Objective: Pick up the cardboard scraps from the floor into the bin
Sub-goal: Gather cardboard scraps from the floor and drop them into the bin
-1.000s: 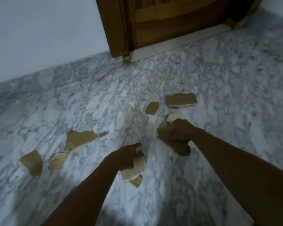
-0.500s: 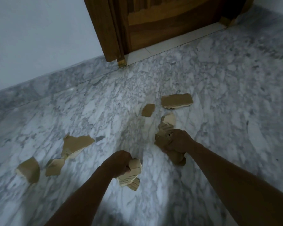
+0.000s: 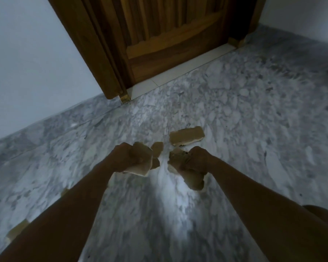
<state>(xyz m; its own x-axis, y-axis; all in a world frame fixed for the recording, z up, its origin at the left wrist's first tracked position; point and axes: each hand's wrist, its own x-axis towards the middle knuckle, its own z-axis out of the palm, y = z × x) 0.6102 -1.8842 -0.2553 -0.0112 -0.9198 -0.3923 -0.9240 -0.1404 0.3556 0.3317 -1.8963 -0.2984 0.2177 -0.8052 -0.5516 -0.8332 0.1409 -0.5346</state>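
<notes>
The left hand is clenched in a fist round a bundle of cardboard scraps. The torn edges stick out of the fist on the side facing the other hand. The right hand is clenched just as tightly on a second bundle. Part of that bundle pokes out toward the left hand and a larger flap hangs below the fist. Both hands are held out over the marble floor, facing the wooden door and well short of its sill, with a narrow gap between the two bundles.

On the door side of the right hand a long scrap lies flat on the floor, near the knuckles but apart from them. A small scrap shows just on the door side of the left bundle. The bundle overlaps it in this view, and whether the two touch cannot be told.

Far from the door, at the lower left, a blurred scrap lies on the floor, partly hidden behind the left forearm. A pale wall runs left of the door.
</notes>
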